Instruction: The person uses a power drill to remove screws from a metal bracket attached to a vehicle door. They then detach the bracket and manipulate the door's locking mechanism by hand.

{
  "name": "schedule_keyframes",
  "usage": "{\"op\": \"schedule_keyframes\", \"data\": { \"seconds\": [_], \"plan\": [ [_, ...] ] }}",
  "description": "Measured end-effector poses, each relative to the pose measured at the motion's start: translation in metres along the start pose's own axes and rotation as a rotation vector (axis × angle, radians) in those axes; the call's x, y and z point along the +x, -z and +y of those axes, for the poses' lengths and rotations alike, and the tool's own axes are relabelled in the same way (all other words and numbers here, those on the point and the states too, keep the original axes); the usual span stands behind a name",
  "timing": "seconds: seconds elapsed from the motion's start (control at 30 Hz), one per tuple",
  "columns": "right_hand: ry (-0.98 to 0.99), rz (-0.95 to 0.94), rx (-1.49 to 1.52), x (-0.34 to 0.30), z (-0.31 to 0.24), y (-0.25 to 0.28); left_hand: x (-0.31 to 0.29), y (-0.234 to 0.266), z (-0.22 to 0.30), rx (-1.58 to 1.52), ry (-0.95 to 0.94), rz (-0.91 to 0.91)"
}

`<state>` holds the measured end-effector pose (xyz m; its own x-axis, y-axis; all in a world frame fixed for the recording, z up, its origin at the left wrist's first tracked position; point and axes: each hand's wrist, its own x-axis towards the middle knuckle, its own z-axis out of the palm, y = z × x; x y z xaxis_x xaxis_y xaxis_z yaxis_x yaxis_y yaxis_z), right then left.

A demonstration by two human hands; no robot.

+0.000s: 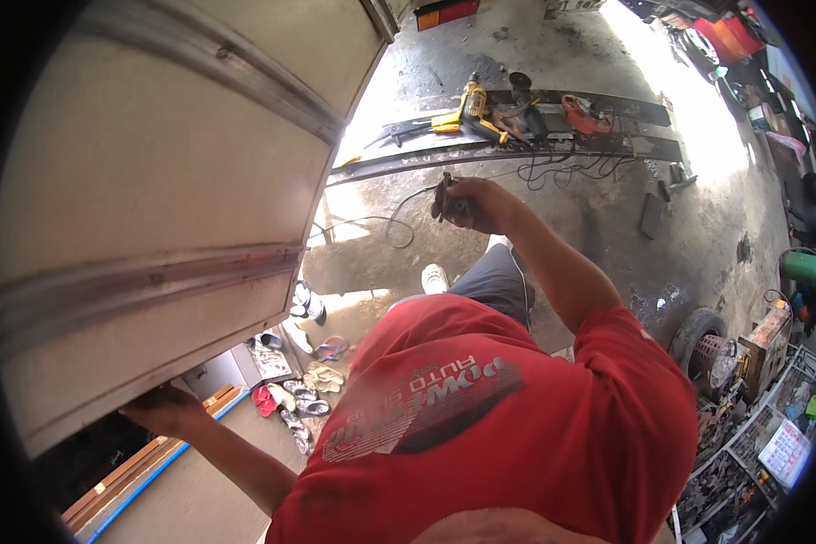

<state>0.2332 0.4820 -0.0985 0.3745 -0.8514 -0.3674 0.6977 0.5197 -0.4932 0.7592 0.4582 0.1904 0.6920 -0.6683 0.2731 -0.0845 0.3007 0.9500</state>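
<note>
panel [154,181]: matt ribbed metal | floor [589,236]: rough stained concrete | shirt [517,426]: cloth

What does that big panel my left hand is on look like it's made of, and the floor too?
The large panel looks like sheet metal with a dull, pale grey finish: flat faces, raised ribs and a faint sheen. The left hand grips its lower edge. The floor looks like bare concrete, rough and stained with dark patches.

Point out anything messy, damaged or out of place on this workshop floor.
Sandals and slippers lie scattered in a loose heap on the floor under the grey metal panel. A black cord trails in loops from the power tool in the right hand. Tools lie strewn on steel bars.
</note>
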Motion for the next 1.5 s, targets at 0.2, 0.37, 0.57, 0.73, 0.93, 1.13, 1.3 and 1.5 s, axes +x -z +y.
{"op": "schedule_keyframes", "data": {
  "seconds": [0.2,0.37,0.57,0.73,0.93,1.13,1.3,1.5],
  "plan": [
    [0.225,-0.017,-0.332,-0.094,0.020,-0.069,-0.034,0.015,0.008,0.005,0.026,-0.087],
    [0.257,0.012,-0.214,-0.161,0.040,-0.079,-0.076,0.008,0.021,-0.016,0.036,-0.054],
    [0.243,0.130,-0.226,-0.235,0.061,-0.086,-0.106,0.020,0.034,0.158,0.065,-0.104],
    [0.221,0.209,-0.263,-0.266,0.073,-0.089,-0.136,0.022,0.038,0.249,0.018,-0.104],
    [0.195,0.112,-0.604,-0.279,0.072,-0.173,-0.132,0.051,0.023,0.067,-0.171,-0.470],
    [0.453,-0.330,-1.116,-0.281,0.090,-0.313,-0.117,0.040,0.018,-0.279,-0.257,-1.156],
    [0.620,-0.447,-1.211,-0.231,0.131,-0.428,-0.102,0.026,0.031,-0.510,0.094,-1.648],
    [0.677,-0.029,-1.023,-0.189,0.161,-0.469,-0.127,-0.005,0.062,-0.649,0.617,-1.932]
  ]
}}
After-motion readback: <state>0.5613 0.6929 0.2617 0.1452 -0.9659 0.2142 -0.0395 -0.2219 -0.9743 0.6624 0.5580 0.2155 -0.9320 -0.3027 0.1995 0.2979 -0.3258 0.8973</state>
